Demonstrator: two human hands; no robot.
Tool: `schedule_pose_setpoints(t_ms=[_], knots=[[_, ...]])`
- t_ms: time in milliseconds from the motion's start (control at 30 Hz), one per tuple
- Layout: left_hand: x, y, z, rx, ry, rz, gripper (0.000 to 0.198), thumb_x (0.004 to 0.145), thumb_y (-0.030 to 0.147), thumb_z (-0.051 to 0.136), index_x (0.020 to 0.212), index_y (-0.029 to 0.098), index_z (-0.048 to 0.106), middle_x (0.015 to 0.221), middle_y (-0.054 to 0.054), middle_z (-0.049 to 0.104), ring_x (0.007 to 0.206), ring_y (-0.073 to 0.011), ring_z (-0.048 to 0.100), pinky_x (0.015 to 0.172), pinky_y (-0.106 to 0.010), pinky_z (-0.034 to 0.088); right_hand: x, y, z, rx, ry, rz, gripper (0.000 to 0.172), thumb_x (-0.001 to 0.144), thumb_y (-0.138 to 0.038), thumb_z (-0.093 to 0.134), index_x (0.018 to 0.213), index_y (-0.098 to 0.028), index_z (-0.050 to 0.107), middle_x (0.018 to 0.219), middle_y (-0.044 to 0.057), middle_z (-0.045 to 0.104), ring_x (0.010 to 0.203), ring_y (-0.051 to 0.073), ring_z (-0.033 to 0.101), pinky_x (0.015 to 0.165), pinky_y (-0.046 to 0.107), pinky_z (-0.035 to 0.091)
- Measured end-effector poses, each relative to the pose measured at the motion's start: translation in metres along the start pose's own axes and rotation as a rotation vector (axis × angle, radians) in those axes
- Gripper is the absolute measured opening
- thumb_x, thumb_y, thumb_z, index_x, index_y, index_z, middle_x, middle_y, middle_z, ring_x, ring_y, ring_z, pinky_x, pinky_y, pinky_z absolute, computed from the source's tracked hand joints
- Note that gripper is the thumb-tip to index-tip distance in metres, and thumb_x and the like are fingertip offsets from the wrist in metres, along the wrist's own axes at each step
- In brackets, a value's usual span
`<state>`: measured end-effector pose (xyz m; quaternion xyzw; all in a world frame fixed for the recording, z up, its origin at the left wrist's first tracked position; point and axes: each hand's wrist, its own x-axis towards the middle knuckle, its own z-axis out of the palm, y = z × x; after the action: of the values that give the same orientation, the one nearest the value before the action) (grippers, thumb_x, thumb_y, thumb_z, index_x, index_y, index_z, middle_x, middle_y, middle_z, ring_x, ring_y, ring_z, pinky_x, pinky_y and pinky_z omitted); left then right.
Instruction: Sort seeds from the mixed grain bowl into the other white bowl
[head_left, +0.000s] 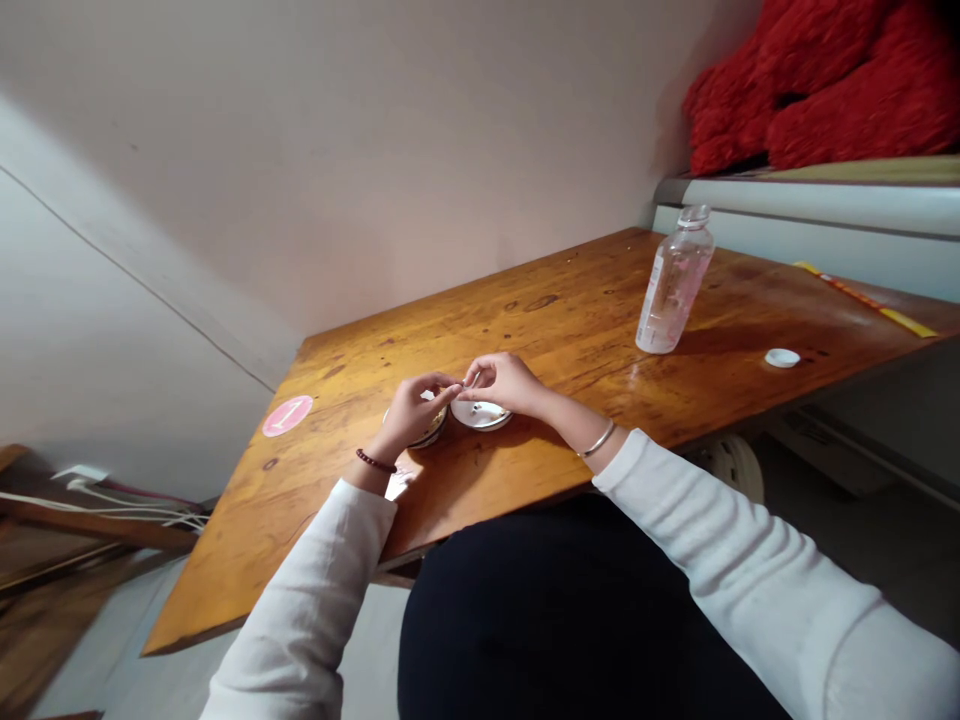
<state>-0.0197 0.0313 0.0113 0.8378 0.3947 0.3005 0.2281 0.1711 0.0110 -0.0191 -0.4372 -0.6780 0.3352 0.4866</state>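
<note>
Left hand [411, 412] curled over container [433, 432], right hand [504, 385] pinching above white lid [481, 415]

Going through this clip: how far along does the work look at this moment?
Done: what looks like a round white lid lies off, beside the round container. In hand: the left hand is over the container, and the right hand pinches a thin item, too small to identify. Remaining: the plastic bottle stands apart, untouched, with a small white cap nearby.
</note>
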Motion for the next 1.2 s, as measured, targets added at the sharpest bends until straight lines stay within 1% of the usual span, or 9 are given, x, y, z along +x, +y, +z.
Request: schedule_pose_setpoints(t_ms=[167, 300, 400, 500, 733, 933, 1033, 1100, 1200], knots=[[0.000, 0.002, 0.000, 0.019, -0.007, 0.015, 0.040, 0.083, 0.052, 0.056, 0.085, 0.016, 0.072, 0.076, -0.004, 0.069, 0.070, -0.0160, 0.058, 0.064, -0.024, 0.043, 0.000, 0.001, 0.000, 0.002, 0.015, 0.021, 0.034, 0.060, -0.037, 0.082, 0.078, -0.015, 0.065, 0.070, 0.005, 0.070, 0.066, 0.016, 0.067, 0.060, 0.023, 0.048], [0.000, 0.005, 0.000, 0.047, 0.034, 0.014, 0.039, 0.083, 0.051, 0.056, 0.084, 0.016, 0.072, 0.077, -0.004, 0.068, 0.071, -0.0156, 0.057, 0.063, -0.023, 0.043, 0.000, 0.001, 0.001, 0.006, -0.011, 0.018, 0.031, 0.062, -0.035, 0.080, 0.081, -0.015, 0.065, 0.075, 0.005, 0.072, 0.070, 0.016, 0.068, 0.064, 0.024, 0.050], [-0.001, 0.005, -0.002, 0.052, 0.064, 0.007, 0.038, 0.081, 0.051, 0.058, 0.085, 0.016, 0.072, 0.079, -0.004, 0.069, 0.072, -0.0157, 0.055, 0.061, -0.023, 0.043, -0.002, -0.002, 0.001, -0.010, -0.015, -0.014, 0.026, 0.067, -0.034, 0.077, 0.085, -0.016, 0.068, 0.085, 0.006, 0.073, 0.076, 0.015, 0.068, 0.068, 0.024, 0.050], [-0.001, 0.006, -0.002, 0.043, 0.085, 0.015, 0.037, 0.080, 0.052, 0.060, 0.085, 0.017, 0.072, 0.081, -0.005, 0.069, 0.073, -0.0160, 0.055, 0.060, -0.022, 0.043, -0.003, -0.005, -0.001, -0.051, -0.012, -0.012, 0.022, 0.075, -0.033, 0.070, 0.089, -0.016, 0.071, 0.091, 0.006, 0.073, 0.078, 0.015, 0.067, 0.069, 0.024, 0.050], [-0.001, 0.010, -0.003, 0.077, 0.089, 0.027, 0.037, 0.082, 0.051, 0.057, 0.083, 0.017, 0.071, 0.080, -0.005, 0.069, 0.072, -0.0156, 0.054, 0.060, -0.022, 0.042, -0.002, -0.006, -0.001, -0.072, -0.013, 0.016, 0.018, 0.076, -0.030, 0.068, 0.084, -0.015, 0.072, 0.083, 0.006, 0.073, 0.076, 0.016, 0.066, 0.069, 0.025, 0.049], [-0.001, 0.010, -0.002, 0.123, 0.084, 0.018, 0.042, 0.082, 0.055, 0.054, 0.084, 0.016, 0.071, 0.079, -0.004, 0.068, 0.071, -0.0144, 0.053, 0.061, -0.021, 0.042, -0.002, -0.004, -0.001, -0.042, -0.048, -0.017, 0.020, 0.077, -0.033, 0.067, 0.082, -0.014, 0.072, 0.083, 0.006, 0.073, 0.077, 0.016, 0.067, 0.070, 0.024, 0.049], [-0.001, 0.009, -0.001, 0.131, 0.086, 0.023, 0.041, 0.083, 0.054, 0.055, 0.085, 0.016, 0.070, 0.081, -0.004, 0.069, 0.071, -0.0139, 0.054, 0.063, -0.021, 0.042, -0.002, -0.004, -0.002, -0.052, -0.060, -0.024, 0.019, 0.077, -0.033, 0.067, 0.082, -0.015, 0.072, 0.083, 0.005, 0.073, 0.077, 0.016, 0.067, 0.071, 0.025, 0.049], [-0.001, 0.008, -0.002, 0.185, 0.097, -0.009, 0.040, 0.084, 0.052, 0.053, 0.087, 0.017, 0.069, 0.084, -0.004, 0.070, 0.072, -0.0141, 0.056, 0.063, -0.021, 0.042, -0.003, -0.005, -0.002, -0.066, -0.058, -0.023, 0.018, 0.077, -0.032, 0.067, 0.083, -0.016, 0.072, 0.083, 0.005, 0.073, 0.078, 0.016, 0.067, 0.071, 0.025, 0.049], [-0.002, 0.008, -0.006, 0.416, 0.124, -0.168, 0.040, 0.088, 0.052, 0.046, 0.088, 0.019, 0.068, 0.085, -0.005, 0.071, 0.073, -0.0162, 0.060, 0.063, -0.023, 0.041, -0.003, -0.007, -0.002, -0.076, -0.058, -0.011, 0.018, 0.077, -0.031, 0.067, 0.084, -0.016, 0.073, 0.084, 0.005, 0.074, 0.078, 0.016, 0.067, 0.072, 0.025, 0.050]])
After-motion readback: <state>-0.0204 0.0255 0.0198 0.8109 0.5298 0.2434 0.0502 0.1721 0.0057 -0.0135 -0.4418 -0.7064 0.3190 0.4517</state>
